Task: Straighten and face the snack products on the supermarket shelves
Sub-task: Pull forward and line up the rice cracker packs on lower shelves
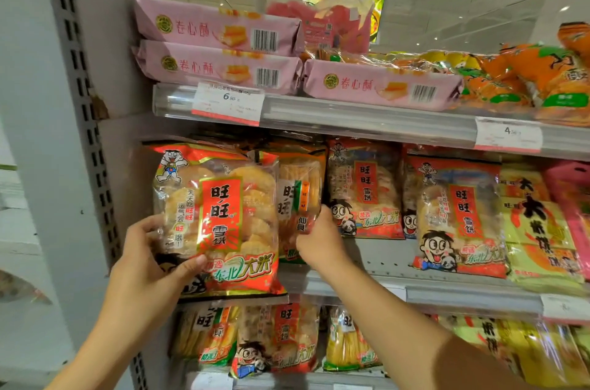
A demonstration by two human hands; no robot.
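On the middle shelf, far left end, we've got the big red rice cracker bag (220,220) pulled out in front of the row, label facing us and pretty much upright. Our left hand (150,262) grips its lower left corner, thumb across the front and fingers curled round the back. Our right hand (319,239) is on the orange-striped senbei bag (300,195) just behind and to the right, fingers wrapped round its lower edge as far as we can tell, though the fingertips are hidden behind the pack.

So we'd say we're mid-way through facing this one slot: front bag lifted clear, the one behind being nudged into line. The next move probably calls for squaring that back bag up first, then setting the red bag down flush with the middle shelf lip (447,290) without letting it flop forward, since these puffy bags slide easily.

Further right, two more snow cracker bags (459,217) stand a bit tilted, next to yellow rice cake packs (539,230). Up top there are pink roll biscuit packs (217,27) stacked over a price tag (228,102), with orange bags (523,77) beside them. The bottom shelf bags (277,338) look a little jumbled too.
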